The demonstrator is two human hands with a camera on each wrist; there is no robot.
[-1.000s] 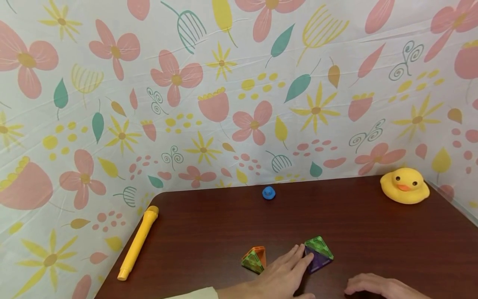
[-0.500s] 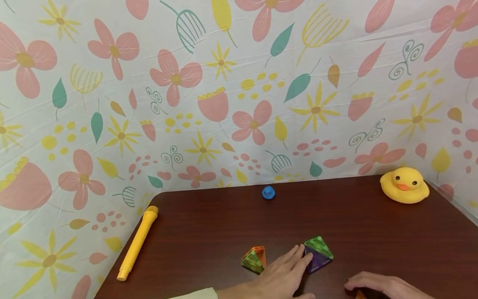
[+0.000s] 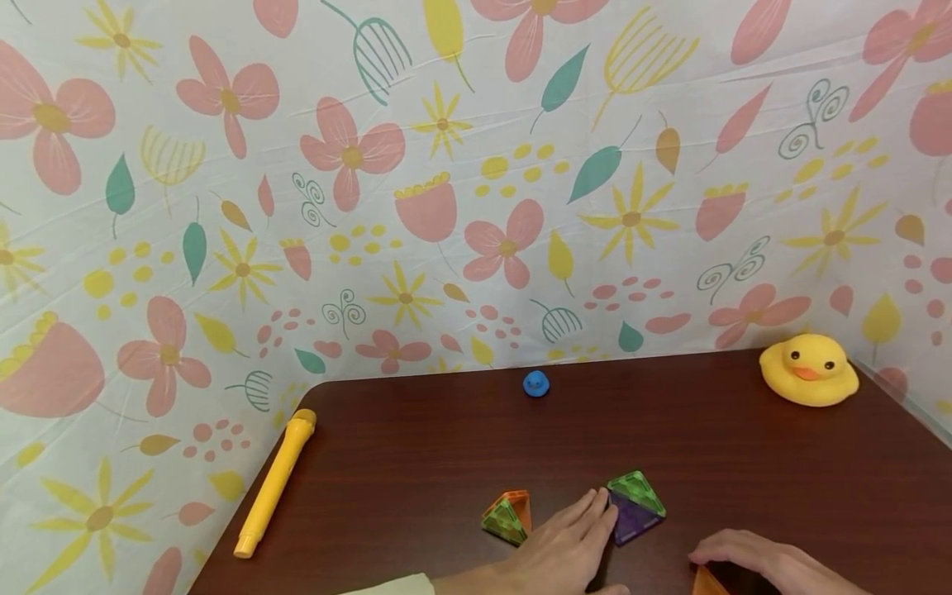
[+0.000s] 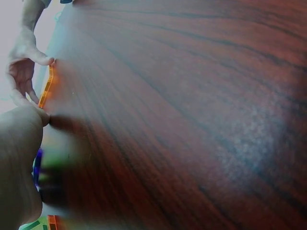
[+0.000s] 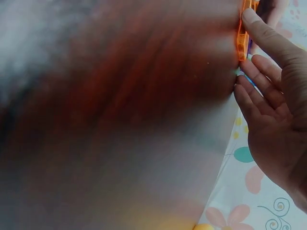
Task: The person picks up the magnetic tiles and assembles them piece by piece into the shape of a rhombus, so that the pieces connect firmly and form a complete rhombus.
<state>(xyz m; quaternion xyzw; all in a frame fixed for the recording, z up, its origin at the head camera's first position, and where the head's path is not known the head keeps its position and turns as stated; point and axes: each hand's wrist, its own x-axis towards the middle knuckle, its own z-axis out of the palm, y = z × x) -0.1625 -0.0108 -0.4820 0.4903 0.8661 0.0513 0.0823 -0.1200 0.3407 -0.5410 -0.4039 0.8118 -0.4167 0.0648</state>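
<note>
On the left side a yellow microphone lies along the table. To the right of it, in the near part, a small green tile and a small orange tile stand together. Far behind is a blue duck. The left hand has its fingers extended, gripping nothing; their tips touch the left edge of a purple tile, joined to a larger green tile. Nearer, the right hand pinches another orange tile between thumb and fingers, only partly closed. Far right sits a yellow duck.
</note>
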